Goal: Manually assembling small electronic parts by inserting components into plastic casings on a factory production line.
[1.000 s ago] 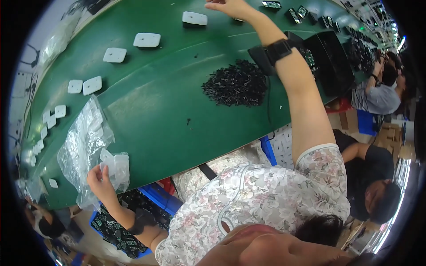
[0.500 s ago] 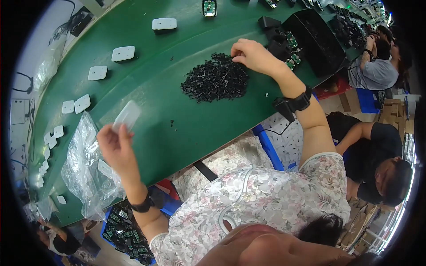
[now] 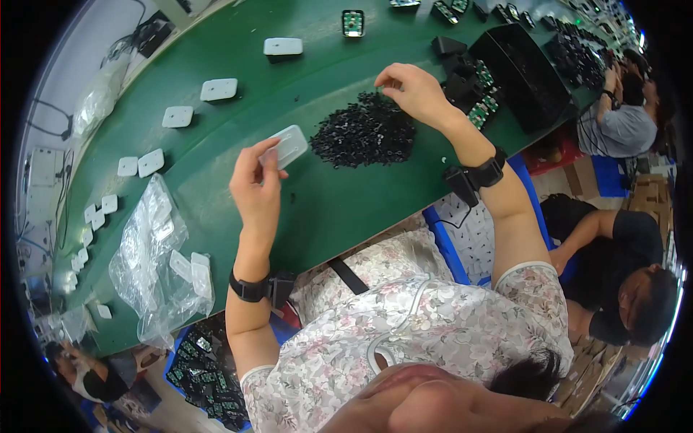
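Observation:
My left hand [image 3: 258,184] grips a white, shallow plastic cover [image 3: 291,146] by its edge, its hollow side facing up, left of a heap of small black parts [image 3: 361,136]. At the heap's far right edge hovers my right hand [image 3: 415,94], thumb and fingertips drawn together. Whatever may be between those fingertips is too small to make out. A clear plastic bag [image 3: 148,252] lies on the green table [image 3: 238,202] to the left, with several more white covers [image 3: 201,274] in and beside it.
White-topped cases [image 3: 219,89] stand in a line along the far left. An open case with a green circuit board [image 3: 353,24] sits farther back. At right are a black box [image 3: 520,76] and loose boards [image 3: 482,108]. A blue bin of boards [image 3: 206,375] stands below the table edge.
My left hand has moved right with the white cover, from beside the bag toward the heap. My right hand stays by the heap, its fingertips slightly raised from the parts.

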Demonstrator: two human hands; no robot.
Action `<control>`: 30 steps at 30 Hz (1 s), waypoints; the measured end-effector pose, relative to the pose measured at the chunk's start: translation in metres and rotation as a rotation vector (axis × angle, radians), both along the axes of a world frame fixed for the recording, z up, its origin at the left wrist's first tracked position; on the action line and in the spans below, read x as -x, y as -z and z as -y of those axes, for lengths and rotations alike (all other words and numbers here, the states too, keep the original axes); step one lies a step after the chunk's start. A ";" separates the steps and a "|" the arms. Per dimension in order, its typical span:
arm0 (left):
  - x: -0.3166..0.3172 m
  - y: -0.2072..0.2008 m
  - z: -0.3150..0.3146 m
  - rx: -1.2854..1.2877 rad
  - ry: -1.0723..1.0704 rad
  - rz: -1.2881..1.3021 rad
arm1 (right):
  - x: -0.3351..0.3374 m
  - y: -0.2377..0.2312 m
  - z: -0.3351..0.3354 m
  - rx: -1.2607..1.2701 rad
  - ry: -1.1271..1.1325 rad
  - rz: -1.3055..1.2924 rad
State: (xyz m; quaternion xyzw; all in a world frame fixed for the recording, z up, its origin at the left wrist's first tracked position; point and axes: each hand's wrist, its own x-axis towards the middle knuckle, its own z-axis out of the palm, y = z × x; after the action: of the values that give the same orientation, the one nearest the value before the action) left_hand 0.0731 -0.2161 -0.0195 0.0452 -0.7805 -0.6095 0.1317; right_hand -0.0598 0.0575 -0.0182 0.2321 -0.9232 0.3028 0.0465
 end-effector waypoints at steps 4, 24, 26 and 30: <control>0.001 -0.001 -0.007 -0.006 0.008 -0.061 | -0.019 -0.017 0.037 0.754 -0.039 0.529; -0.002 -0.011 0.000 0.367 -0.120 -0.358 | -0.067 -0.031 0.119 0.562 -0.320 0.175; -0.006 -0.021 0.002 0.136 -0.029 -0.130 | -0.067 -0.033 0.117 0.554 -0.349 0.183; -0.010 -0.025 0.006 -0.099 0.053 -0.032 | -0.069 -0.035 0.114 0.550 -0.392 0.138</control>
State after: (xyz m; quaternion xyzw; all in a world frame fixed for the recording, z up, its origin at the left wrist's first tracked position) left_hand 0.0827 -0.2218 0.0052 0.0212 -0.7481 -0.6512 0.1258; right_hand 0.0088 -0.0568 0.0168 0.3628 -0.7457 0.5587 -0.0144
